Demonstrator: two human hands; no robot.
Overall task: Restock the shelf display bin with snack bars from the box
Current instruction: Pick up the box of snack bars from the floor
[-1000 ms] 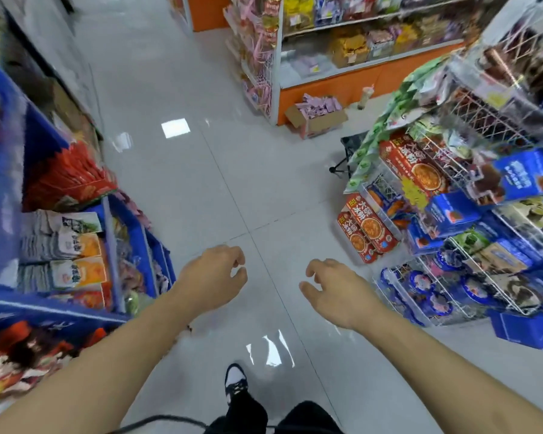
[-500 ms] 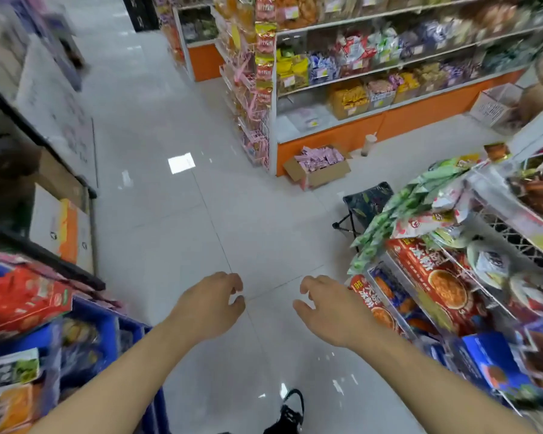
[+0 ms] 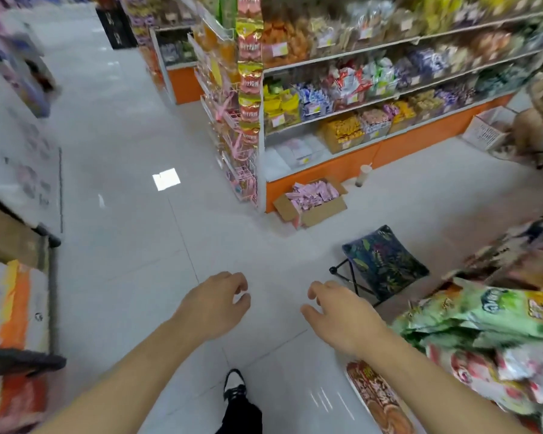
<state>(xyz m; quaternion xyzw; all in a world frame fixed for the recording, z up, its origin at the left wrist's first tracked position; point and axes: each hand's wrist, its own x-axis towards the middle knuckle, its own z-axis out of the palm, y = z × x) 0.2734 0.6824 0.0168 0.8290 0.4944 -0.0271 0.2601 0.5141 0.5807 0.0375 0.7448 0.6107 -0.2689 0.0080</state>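
Both hands empty: left hand and right hand held out ahead of me, fingers loosely curled, gripping nothing. The open cardboard box of pink snack bars sits on the floor against the orange shelf base, well apart from me. Display bin not identified; possibly on the lowest shelf above the box, view too blurred to say. Risks: folding stool stands between me and the box, a trip hazard; green packets crowd my right arm and could be knocked off

I see both hands, left and right, loosely curled and holding nothing; the box of pink snack bars sits ahead.
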